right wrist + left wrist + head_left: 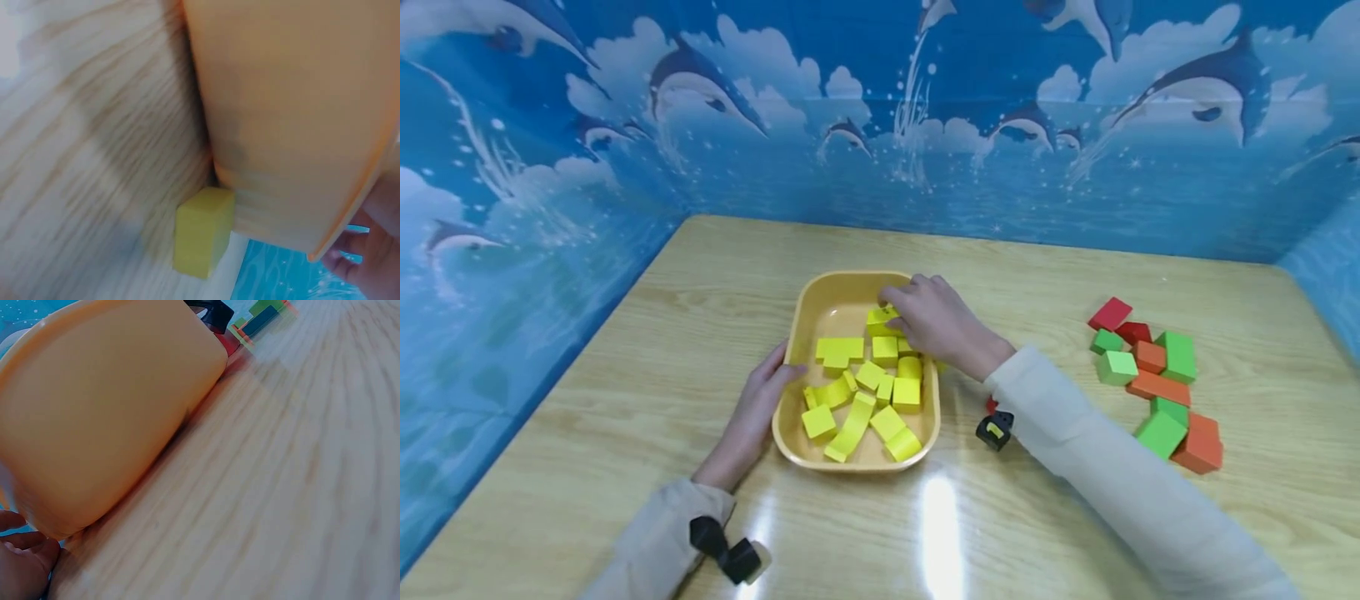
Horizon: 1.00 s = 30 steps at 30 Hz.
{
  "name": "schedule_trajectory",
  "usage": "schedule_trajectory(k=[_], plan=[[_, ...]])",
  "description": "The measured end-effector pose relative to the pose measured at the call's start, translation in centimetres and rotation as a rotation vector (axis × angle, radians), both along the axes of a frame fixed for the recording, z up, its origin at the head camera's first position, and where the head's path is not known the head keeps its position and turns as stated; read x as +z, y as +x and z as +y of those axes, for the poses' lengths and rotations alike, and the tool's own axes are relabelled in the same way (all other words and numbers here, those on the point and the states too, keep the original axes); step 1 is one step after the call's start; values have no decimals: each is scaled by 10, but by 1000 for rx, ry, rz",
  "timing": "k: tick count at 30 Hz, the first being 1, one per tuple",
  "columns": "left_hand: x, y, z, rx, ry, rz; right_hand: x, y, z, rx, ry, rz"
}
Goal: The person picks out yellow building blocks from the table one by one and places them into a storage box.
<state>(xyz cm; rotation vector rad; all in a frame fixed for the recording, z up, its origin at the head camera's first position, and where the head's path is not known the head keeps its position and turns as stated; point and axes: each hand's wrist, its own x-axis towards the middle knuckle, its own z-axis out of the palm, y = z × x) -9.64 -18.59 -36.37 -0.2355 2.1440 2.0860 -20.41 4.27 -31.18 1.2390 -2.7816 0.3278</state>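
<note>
A yellow-orange plastic tray (842, 287) holds several yellow wooden blocks, among them cubes (818, 423), arches and flat pieces. My left hand (758, 408) grips the tray's left side, thumb over the rim and fingers down the outer wall. Over the far right corner, my right hand (940, 321) pinches a yellow block (882, 322) between thumb and fingers, just above other blocks. In the right wrist view that block is hidden behind the tray wall (287, 112), and the fingers show past the rim. Another yellow block (203, 231) lies on the table against the tray's outside.
Red, orange and green blocks (1159, 387) lie in a loose group on the wooden table (1037, 517) to the right. A bit of red block (992, 405) shows beside the right wrist camera (995, 430). A dolphin-print backdrop (880, 167) surrounds the table.
</note>
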Motion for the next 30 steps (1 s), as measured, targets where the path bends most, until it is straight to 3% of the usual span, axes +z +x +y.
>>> schedule_trajectory(k=[18,25,30], plan=[[-1,-1,0,-10,-13,-1,-5,0,-2,-4,-3,-59],[-2,0,1,6,-8,-13,4,5,10,31,-90,-105],[0,-1,0,-8,-17,-8,13,13,31,-1,-157,-94]])
